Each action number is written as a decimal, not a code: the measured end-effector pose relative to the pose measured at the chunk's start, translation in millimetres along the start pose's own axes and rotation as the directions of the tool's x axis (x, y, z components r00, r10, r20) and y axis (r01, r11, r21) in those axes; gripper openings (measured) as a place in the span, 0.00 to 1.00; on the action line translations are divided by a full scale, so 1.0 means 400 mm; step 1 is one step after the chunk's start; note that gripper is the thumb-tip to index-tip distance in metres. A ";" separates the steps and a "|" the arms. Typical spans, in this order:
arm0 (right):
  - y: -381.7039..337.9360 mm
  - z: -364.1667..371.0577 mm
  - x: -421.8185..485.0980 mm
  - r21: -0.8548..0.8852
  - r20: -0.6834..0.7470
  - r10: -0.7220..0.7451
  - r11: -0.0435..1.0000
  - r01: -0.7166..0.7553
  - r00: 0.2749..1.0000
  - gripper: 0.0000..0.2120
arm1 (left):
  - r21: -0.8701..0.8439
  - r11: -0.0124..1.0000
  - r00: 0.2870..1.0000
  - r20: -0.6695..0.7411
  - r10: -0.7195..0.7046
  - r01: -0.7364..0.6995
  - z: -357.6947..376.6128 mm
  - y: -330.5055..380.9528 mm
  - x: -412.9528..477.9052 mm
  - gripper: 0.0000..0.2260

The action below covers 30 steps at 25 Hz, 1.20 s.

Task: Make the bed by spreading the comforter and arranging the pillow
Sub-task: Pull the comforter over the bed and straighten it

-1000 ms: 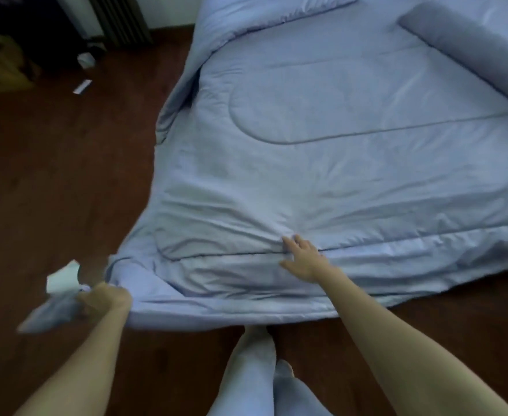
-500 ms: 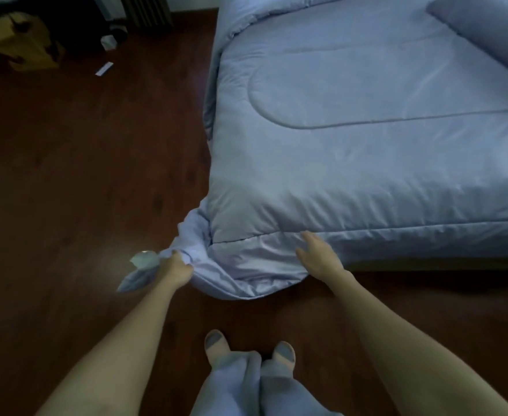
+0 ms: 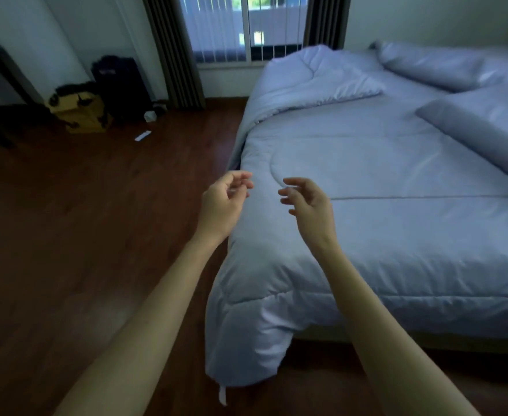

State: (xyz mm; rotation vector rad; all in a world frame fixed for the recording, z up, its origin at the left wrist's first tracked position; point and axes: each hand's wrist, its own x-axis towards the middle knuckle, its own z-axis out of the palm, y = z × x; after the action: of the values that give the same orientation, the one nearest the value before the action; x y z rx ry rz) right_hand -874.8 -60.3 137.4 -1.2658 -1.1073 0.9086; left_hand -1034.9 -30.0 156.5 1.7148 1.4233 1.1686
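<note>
A: Comforter (image 3: 367,211) lies spread flat over the bed (image 3: 427,339), its near-left corner drooping toward the wooden floor (image 3: 81,235).

B: And the hands?

A: Left hand (image 3: 221,205) is raised above that edge, fingers loosely curled, gripping nothing. Right hand (image 3: 311,205) is just beside it, likewise relaxed and empty (neither touches the fabric).

B: Further right?

A: A bolster (image 3: 481,136) lies on the comforter, and the pillow (image 3: 427,66) sits beyond it at the head of the bed.

Bed (image 3: 427,340) carries comforter (image 3: 367,223), bolster (image 3: 481,136), apparently a pillow (image 3: 427,66)
</note>
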 end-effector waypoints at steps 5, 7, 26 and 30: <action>-0.175 0.098 0.017 0.046 0.135 -0.173 0.985 0.168 0.976 0.08 | -0.159 0.983 0.991 -0.112 0.076 -0.094 -0.164 0.053 0.034 0.07; -0.199 0.187 0.019 0.040 0.177 -0.206 0.978 0.202 0.962 0.08 | -0.227 0.969 0.987 -0.145 0.062 -0.095 -0.239 0.036 0.047 0.06; -0.179 1.024 0.271 0.039 0.115 -0.209 0.978 0.206 0.971 0.10 | -0.287 0.957 0.998 -0.027 -0.058 0.048 -0.919 -0.392 0.411 0.09; -0.168 1.111 0.495 0.066 0.106 -0.249 0.968 0.243 0.963 0.10 | -0.325 0.945 0.997 -0.056 -0.044 0.024 -0.920 -0.435 0.662 0.09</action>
State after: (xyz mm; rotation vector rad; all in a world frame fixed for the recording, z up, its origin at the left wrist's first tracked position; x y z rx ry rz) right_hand -1258.5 236.0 214.4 -1.0165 -1.2909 0.8227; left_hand -1433.8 238.8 223.0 1.4303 1.2106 1.3628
